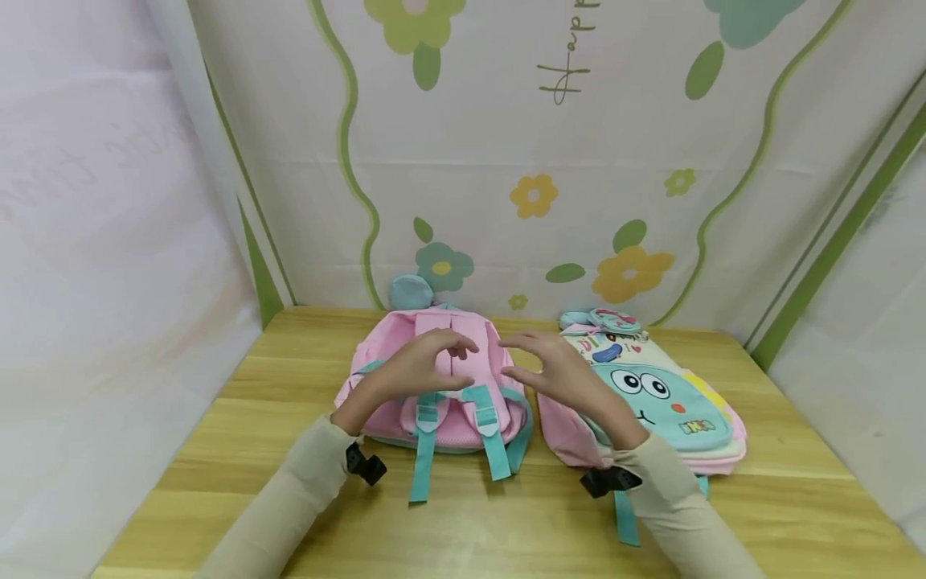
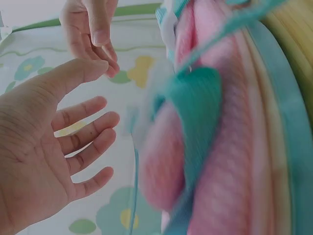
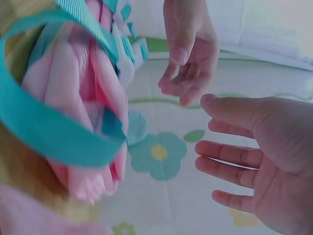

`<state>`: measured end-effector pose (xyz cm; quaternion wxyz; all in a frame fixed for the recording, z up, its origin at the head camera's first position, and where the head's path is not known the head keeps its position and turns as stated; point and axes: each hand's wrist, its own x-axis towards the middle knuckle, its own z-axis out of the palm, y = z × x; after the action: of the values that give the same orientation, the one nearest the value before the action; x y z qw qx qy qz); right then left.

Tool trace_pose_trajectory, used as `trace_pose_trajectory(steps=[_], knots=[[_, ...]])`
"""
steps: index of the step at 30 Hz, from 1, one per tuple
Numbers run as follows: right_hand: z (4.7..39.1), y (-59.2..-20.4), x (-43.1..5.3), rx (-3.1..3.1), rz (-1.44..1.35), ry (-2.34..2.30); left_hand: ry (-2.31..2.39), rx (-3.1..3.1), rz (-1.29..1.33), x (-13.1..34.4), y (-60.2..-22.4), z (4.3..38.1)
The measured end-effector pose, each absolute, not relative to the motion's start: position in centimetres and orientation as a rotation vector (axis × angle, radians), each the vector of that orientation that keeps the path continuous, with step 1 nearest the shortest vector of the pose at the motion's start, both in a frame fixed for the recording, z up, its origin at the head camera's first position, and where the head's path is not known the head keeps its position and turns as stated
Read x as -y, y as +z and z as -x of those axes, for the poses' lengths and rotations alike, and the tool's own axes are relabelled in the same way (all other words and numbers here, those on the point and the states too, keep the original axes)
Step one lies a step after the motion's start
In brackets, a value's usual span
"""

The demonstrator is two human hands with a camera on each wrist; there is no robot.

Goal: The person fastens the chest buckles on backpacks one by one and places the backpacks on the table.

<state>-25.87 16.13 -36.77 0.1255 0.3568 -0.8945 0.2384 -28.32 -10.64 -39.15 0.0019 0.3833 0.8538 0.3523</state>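
Observation:
A pink backpack [image 1: 477, 334] lies on the table with its shoulder straps facing up. Teal webbing ends [image 1: 424, 466] trail from it toward the front. Above it, my left hand [image 1: 423, 366] hovers with relaxed, slightly bent fingers and holds nothing. My right hand [image 1: 567, 371] faces it from the other side, thumb apart from the fingers, also holding nothing. Both wrist views show the palms bare, beside the backpack's pink padding [image 2: 220, 161] and a teal strap loop [image 3: 54, 132]. In the head view, the right hand and forearm overlap part of a second backpack [image 1: 665, 406].
That second backpack, with a cartoon face on its front, lies at the right of the wooden table [image 1: 239, 458]. Small round pouches [image 1: 615, 321] sit at its top, and a light blue one [image 1: 411, 292] by the pink bag. A flower-printed cloth [image 1: 463, 137] hangs behind.

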Motion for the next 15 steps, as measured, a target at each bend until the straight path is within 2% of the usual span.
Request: trace_pose_trajectory(steps=[15], knots=[[27.9,-36.5,-27.0,2.7,-0.924,0.704,0.971,-2.744,-1.198,3.7,-38.6,28.1]])
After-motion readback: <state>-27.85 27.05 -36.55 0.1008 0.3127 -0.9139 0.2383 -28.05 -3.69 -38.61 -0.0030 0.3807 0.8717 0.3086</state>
